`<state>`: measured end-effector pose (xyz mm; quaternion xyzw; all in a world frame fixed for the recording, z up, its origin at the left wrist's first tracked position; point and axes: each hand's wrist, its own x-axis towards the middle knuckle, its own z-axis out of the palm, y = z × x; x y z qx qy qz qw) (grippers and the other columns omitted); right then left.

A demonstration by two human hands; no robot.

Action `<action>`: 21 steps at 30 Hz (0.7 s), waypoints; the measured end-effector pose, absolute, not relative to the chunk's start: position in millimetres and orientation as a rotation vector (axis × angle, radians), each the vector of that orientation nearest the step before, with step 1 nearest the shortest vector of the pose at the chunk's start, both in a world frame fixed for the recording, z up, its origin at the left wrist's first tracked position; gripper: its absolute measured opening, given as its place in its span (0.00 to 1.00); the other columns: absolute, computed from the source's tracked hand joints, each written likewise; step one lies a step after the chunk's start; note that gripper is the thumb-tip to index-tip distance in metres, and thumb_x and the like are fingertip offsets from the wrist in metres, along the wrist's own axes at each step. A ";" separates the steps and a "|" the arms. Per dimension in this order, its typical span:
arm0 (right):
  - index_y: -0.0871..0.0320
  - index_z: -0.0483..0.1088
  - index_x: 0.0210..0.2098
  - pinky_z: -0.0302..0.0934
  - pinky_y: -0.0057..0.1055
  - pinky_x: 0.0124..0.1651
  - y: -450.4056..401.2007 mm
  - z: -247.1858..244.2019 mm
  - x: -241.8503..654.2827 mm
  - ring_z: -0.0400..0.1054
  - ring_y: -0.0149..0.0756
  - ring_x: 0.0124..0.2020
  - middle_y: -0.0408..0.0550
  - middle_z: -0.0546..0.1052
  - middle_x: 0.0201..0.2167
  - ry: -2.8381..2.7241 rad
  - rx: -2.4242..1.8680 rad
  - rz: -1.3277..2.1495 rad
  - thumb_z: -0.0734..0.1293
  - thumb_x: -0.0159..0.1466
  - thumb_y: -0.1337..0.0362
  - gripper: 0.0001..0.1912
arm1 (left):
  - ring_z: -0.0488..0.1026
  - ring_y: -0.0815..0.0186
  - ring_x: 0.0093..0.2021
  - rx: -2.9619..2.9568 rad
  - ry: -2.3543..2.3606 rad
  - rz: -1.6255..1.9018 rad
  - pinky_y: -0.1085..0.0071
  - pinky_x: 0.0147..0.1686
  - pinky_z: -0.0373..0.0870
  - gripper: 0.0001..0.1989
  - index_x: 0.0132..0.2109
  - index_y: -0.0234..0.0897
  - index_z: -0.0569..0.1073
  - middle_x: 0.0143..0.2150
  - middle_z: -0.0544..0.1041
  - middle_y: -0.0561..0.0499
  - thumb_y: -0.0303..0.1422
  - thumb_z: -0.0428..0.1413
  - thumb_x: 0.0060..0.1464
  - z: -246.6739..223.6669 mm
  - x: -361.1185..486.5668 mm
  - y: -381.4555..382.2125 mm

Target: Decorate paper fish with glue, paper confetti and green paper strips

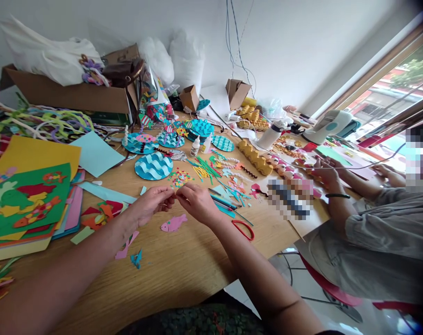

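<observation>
While pinching with left hand point(152, 204) and right hand point(198, 203), on what too small to tell, see pink fish point(173, 223) just below on wooden table point(176, 274), then confetti point(179, 177), cardboard box point(72, 100), white wall point(284, 46), window point(399, 95) at right.

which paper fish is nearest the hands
The pink fish on the table, just this side of the left hand and right hand; others lie farther off, on the green sheet or around the blue discs.
</observation>
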<state>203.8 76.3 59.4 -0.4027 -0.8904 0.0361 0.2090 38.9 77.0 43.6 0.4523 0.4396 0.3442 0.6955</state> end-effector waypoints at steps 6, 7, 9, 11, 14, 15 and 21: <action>0.61 0.70 0.34 0.55 0.25 0.36 72.7 63.6 205.0 0.65 0.30 0.32 0.48 0.72 0.30 -2.498 -1.057 0.146 0.58 0.64 0.65 0.11 | 0.65 0.73 0.26 0.960 0.884 0.749 0.76 0.28 0.61 0.14 0.32 0.32 0.72 0.26 0.69 0.53 0.40 0.60 0.43 45.7 34.2 72.3; 0.60 0.70 0.34 0.55 0.25 0.36 71.9 64.0 205.0 0.65 0.30 0.32 0.48 0.72 0.30 -2.479 -1.046 0.184 0.58 0.64 0.65 0.10 | 0.65 0.73 0.26 0.960 0.866 0.744 0.76 0.28 0.61 0.14 0.32 0.33 0.72 0.26 0.69 0.53 0.39 0.61 0.43 46.0 33.3 71.6; 0.60 0.70 0.33 0.56 0.24 0.36 70.4 64.9 204.9 0.64 0.29 0.31 0.48 0.72 0.30 -2.406 -1.012 0.312 0.60 0.63 0.65 0.08 | 0.64 0.74 0.25 0.982 0.867 0.747 0.76 0.27 0.61 0.13 0.32 0.32 0.72 0.25 0.68 0.54 0.39 0.61 0.43 47.0 32.4 70.0; 0.60 0.69 0.30 0.56 0.23 0.34 68.6 65.8 204.4 0.64 0.28 0.29 0.46 0.72 0.28 -2.259 -1.024 0.477 0.61 0.61 0.66 0.06 | 0.63 0.74 0.23 1.026 0.928 0.770 0.76 0.26 0.60 0.13 0.30 0.33 0.71 0.24 0.68 0.55 0.39 0.60 0.42 48.5 32.7 68.3; 0.61 0.68 0.27 0.54 0.22 0.27 66.0 65.5 203.0 0.60 0.25 0.23 0.41 0.69 0.22 -2.008 -1.184 0.737 0.63 0.58 0.67 0.05 | 0.63 0.74 0.22 1.133 1.066 0.820 0.76 0.24 0.60 0.13 0.27 0.34 0.68 0.22 0.67 0.56 0.40 0.59 0.41 51.1 34.6 65.1; 0.61 0.68 0.26 0.52 0.21 0.25 65.2 64.4 202.4 0.58 0.24 0.22 0.40 0.68 0.21 -1.955 -1.238 0.824 0.63 0.58 0.66 0.05 | 0.63 0.73 0.22 1.176 1.099 0.830 0.75 0.24 0.61 0.13 0.27 0.34 0.68 0.21 0.67 0.56 0.40 0.58 0.41 51.9 35.4 63.9; 0.61 0.67 0.26 0.46 0.21 0.22 61.4 54.4 197.4 0.53 0.23 0.19 0.37 0.63 0.18 -1.900 -1.291 1.086 0.62 0.55 0.67 0.04 | 0.59 0.73 0.21 1.364 1.094 0.856 0.76 0.22 0.59 0.08 0.24 0.35 0.65 0.20 0.62 0.58 0.36 0.53 0.41 54.0 38.5 57.8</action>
